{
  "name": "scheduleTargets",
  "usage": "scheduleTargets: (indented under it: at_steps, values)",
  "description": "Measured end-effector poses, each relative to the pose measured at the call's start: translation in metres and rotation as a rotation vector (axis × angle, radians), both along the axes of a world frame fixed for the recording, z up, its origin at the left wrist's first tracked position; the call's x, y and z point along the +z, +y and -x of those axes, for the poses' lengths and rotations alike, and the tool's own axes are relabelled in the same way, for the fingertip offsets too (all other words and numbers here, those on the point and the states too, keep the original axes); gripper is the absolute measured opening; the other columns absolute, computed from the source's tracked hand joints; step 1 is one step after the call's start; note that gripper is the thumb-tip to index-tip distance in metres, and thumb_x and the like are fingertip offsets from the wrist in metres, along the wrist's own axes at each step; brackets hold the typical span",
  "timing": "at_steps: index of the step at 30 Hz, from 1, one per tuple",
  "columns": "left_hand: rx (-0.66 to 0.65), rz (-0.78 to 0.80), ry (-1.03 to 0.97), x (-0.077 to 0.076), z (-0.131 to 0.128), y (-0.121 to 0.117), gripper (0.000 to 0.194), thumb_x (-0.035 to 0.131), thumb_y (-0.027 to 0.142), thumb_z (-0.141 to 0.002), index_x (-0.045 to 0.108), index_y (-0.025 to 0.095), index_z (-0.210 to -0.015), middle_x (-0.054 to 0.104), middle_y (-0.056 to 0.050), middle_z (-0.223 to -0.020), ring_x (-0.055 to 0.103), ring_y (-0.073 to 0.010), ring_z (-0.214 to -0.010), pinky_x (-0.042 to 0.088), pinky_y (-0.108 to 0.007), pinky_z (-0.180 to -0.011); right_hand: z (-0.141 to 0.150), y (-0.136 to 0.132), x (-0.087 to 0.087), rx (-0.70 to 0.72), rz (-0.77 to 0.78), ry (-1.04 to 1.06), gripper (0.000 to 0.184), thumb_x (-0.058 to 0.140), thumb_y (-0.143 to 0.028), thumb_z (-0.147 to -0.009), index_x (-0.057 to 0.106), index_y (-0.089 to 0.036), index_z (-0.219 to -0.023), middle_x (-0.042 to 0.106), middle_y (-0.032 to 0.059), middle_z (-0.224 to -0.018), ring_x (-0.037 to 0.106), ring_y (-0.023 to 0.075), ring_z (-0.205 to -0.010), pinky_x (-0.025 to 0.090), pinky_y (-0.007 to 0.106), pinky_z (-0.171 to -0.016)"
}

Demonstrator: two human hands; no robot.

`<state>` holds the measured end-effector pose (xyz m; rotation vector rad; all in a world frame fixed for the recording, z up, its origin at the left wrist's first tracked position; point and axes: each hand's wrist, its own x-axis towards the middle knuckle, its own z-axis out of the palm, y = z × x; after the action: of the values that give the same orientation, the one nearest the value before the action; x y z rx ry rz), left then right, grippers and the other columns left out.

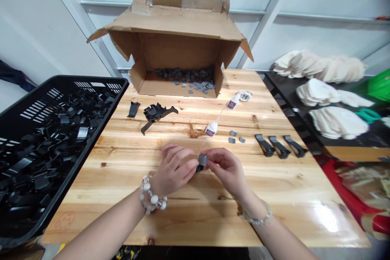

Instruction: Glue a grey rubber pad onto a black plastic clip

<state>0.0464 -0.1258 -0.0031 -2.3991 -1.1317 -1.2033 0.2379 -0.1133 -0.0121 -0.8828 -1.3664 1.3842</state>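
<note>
My left hand (pixel 175 168) and my right hand (pixel 227 170) meet low on the wooden table (pixel 128 207). Between them is a small black plastic clip (pixel 199 168), mostly hidden by my fingers. My left fingers grip it, while my right fingertips pinch a small grey pad (pixel 203 160) against its top. Just beyond my hands lies a white glue bottle (pixel 211 128) with a thin nozzle. Three loose grey pads (pixel 233 137) sit to the right of that bottle. Three black clips (pixel 279 147) lie in a row further right.
A second glue bottle (pixel 233 101) lies at the back. Left of it are a heap of black clips (pixel 157 113) and a single clip (pixel 133 109). An open cardboard box (pixel 173 36) holds grey pads. A black slotted crate (pixel 91 82) full of clips stands left. White stacks (pixel 338 124) lie on a dark surface right.
</note>
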Motion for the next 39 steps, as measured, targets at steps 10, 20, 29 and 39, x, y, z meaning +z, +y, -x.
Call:
scheduleTargets:
  at_steps: [10, 20, 29, 39]
  values:
    - [-0.006, 0.048, -0.025, -0.002, -0.001, 0.001, 0.013, 0.063, 0.02, -0.083, 0.061, 0.023, -0.096, 0.063, -0.006, -0.098, 0.058, -0.019, -0.092, 0.042, -0.039, -0.091, 0.0, 0.003, -0.001, 0.005, -0.018, -0.125, 0.012, 0.066, -0.028, -0.082, 0.067, -0.021, -0.092, 0.072, 0.0056, -0.094, 0.066, 0.0138, -0.07, 0.055, 0.029, -0.067]
    - [-0.022, 0.166, -0.065, -0.003, -0.002, 0.004, 0.017, 0.057, 0.015, -0.087, 0.061, 0.021, -0.102, 0.061, -0.006, -0.1, 0.06, -0.018, -0.092, 0.04, -0.04, -0.092, 0.001, 0.007, 0.001, 0.004, -0.035, -0.227, 0.012, 0.068, -0.031, -0.079, 0.071, -0.021, -0.085, 0.071, 0.0042, -0.081, 0.064, 0.0156, -0.072, 0.052, 0.027, -0.065]
    - [-0.141, 0.218, -0.068, -0.004, -0.001, 0.006, 0.018, 0.052, 0.01, -0.087, 0.061, 0.017, -0.102, 0.059, -0.009, -0.104, 0.057, -0.0184, -0.097, 0.041, -0.037, -0.092, -0.003, 0.011, -0.001, 0.045, 0.074, -0.15, 0.013, 0.072, -0.033, -0.074, 0.072, -0.021, -0.079, 0.071, 0.0034, -0.08, 0.064, 0.0159, -0.074, 0.052, 0.029, -0.069]
    - [-0.058, 0.132, -0.104, -0.008, 0.001, 0.006, 0.017, 0.059, 0.013, -0.085, 0.061, 0.022, -0.1, 0.058, -0.006, -0.103, 0.058, -0.0182, -0.093, 0.04, -0.041, -0.092, -0.002, 0.009, -0.001, 0.044, 0.145, -0.035, 0.02, 0.078, -0.031, -0.069, 0.07, -0.022, -0.085, 0.07, 0.003, -0.085, 0.064, 0.0155, -0.077, 0.052, 0.03, -0.073]
